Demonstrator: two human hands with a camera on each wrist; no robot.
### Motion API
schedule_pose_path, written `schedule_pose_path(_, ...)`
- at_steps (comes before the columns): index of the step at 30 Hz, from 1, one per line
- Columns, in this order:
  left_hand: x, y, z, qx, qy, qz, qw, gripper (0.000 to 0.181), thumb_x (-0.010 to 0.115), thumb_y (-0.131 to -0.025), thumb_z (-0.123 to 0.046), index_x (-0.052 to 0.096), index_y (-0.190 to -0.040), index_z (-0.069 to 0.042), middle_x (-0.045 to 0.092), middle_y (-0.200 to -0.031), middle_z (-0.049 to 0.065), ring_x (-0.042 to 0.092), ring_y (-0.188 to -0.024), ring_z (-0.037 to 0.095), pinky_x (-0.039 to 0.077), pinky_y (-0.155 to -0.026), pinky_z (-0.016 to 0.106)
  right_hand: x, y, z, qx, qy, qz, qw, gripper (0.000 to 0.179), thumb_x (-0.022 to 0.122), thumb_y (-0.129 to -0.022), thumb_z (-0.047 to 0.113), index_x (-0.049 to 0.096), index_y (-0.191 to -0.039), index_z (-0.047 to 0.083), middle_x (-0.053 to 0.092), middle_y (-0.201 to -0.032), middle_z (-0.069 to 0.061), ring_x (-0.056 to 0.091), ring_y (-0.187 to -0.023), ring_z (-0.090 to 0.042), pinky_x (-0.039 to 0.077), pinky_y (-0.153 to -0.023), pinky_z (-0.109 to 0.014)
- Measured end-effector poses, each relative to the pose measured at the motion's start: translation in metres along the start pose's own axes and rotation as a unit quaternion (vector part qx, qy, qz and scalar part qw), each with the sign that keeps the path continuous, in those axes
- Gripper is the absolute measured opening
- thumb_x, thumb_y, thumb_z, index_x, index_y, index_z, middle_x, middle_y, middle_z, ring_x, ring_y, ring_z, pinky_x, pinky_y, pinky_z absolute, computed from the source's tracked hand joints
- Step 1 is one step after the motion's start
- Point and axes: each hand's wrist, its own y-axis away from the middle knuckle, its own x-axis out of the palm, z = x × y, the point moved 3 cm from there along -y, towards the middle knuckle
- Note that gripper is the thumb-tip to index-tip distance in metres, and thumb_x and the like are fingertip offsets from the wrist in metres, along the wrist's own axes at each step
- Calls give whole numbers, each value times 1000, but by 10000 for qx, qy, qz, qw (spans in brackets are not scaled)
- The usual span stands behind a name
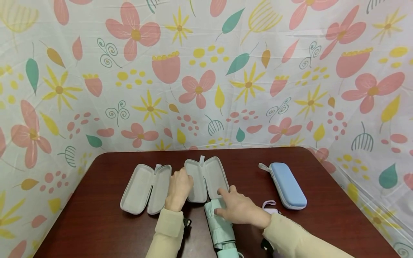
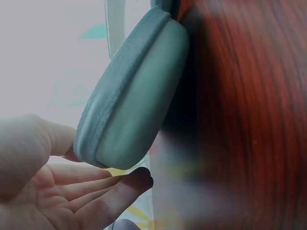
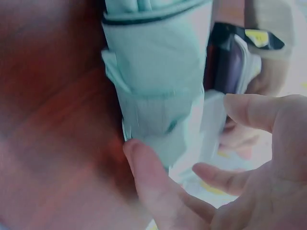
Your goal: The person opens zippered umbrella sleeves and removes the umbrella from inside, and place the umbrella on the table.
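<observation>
An unzipped hard case with a pale grey lining (image 1: pixel 215 175) lies spread at the middle of the table. At its left half, my left hand (image 1: pixel 180 187) pinches the rim; in the left wrist view the thumb is at the zip edge of the greenish shell (image 2: pixel 144 105), fingers beneath. My right hand (image 1: pixel 240 208) hovers spread over the upper end of a folded mint umbrella (image 1: pixel 221 226), fingertips near the case's right half. In the right wrist view one finger overlaps the umbrella's edge (image 3: pixel 158 72), the others apart from it.
A second spread grey case (image 1: pixel 137 190) lies left of my left hand. To the right is a zipped blue case (image 1: pixel 288 184) with a strap. A lilac item with a loop (image 1: pixel 271 210) is partly hidden by my right forearm. A floral curtain (image 1: pixel 196 89) hangs behind the table.
</observation>
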Motion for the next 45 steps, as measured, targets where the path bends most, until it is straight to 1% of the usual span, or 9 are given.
schedule_pose_path(2, 0, 0, 0, -4, 37, 34, 10000, 12, 47, -89, 3, 58, -85, 4, 38, -51, 4, 29, -39, 13, 26, -38, 25, -6, 0, -3, 27, -44, -35, 10000, 51, 73, -88, 33, 53, -130, 11, 47, -112, -18, 50, -54, -22, 40, -50, -38)
schedule_pose_path(5, 0, 0, 0, 6, 70, 68, 10000, 26, 48, -90, 2, 59, -110, 14, 40, -53, 5, 29, -39, 13, 27, -39, 26, -14, 0, -9, 56, -53, -168, 9998, 45, 72, -89, 30, 55, -127, 11, 47, -110, -16, 50, -55, -21, 39, -50, -37)
schedule_pose_path(10, -2, -2, -2, -26, 29, 127, 9999, 42, 51, -91, 0, 51, -130, 15, 54, -67, 15, 35, -41, 16, 30, -41, 28, -26, -2, -22, 146, 65, -492, 9987, 40, 70, -90, 29, 58, -124, 12, 48, -113, -16, 51, -57, -21, 40, -52, -38)
schedule_pose_path(15, -4, -2, -5, 31, -161, 88, 9998, 43, 55, -92, -3, 52, -132, 12, 63, -102, 28, 51, -55, 24, 41, -49, 33, -39, -3, -42, 205, 150, -737, 9970, 39, 69, -91, 29, 59, -124, 12, 50, -118, -16, 53, -62, -20, 42, -55, -38)
schedule_pose_path(19, -6, -2, -9, 96, -283, 19, 9996, 41, 56, -93, -5, 55, -131, 11, 62, -111, 29, 60, -69, 34, 49, -58, 40, -50, -7, -62, 221, 286, -894, 9953, 41, 68, -91, 30, 59, -125, 9, 52, -120, -19, 58, -71, -22, 45, -58, -41)
schedule_pose_path(25, -9, 0, -15, 153, -359, 97, 9992, 40, 54, -94, -9, 57, -132, 6, 61, -114, 26, 64, -87, 41, 52, -66, 47, -66, -13, -101, 186, 494, -1259, 9906, 46, 65, -92, 31, 58, -126, 0, 44, -136, -32, 52, -115, -45, 47, -79, -56)
schedule_pose_path(31, -16, 4, -23, 211, -488, 100, 9985, 38, 55, -95, -13, 60, -129, 3, 62, -113, 22, 64, -85, 38, 52, -63, 48, -78, -11, -137, 461, 367, -1301, 9897, 43, 65, -93, 29, 58, -122, -1, 51, -113, -29, 55, -85, -32, 44, -66, -49)
schedule_pose_path(38, -18, 7, -37, 343, -740, 242, 9964, 35, 57, -97, -19, 62, -127, 1, 62, -118, 20, 64, -90, 38, 53, -66, 50, -91, -7, -161, 937, 362, -1385, 9853, 48, 64, -92, 34, 56, -125, 0, 44, -119, -34, 46, -106, -52, 42, -67, -63)
schedule_pose_path(45, -13, 8, -47, 433, -684, 431, 9958, 37, 59, -98, -20, 61, -130, -4, 61, -124, 16, 64, -98, 37, 53, -69, 51, -98, -4, -189, 1230, 114, -1408, 9823, 54, 65, -91, 33, 50, -129, -1, 39, -121, -36, 47, -102, -52, 40, -66, -62)
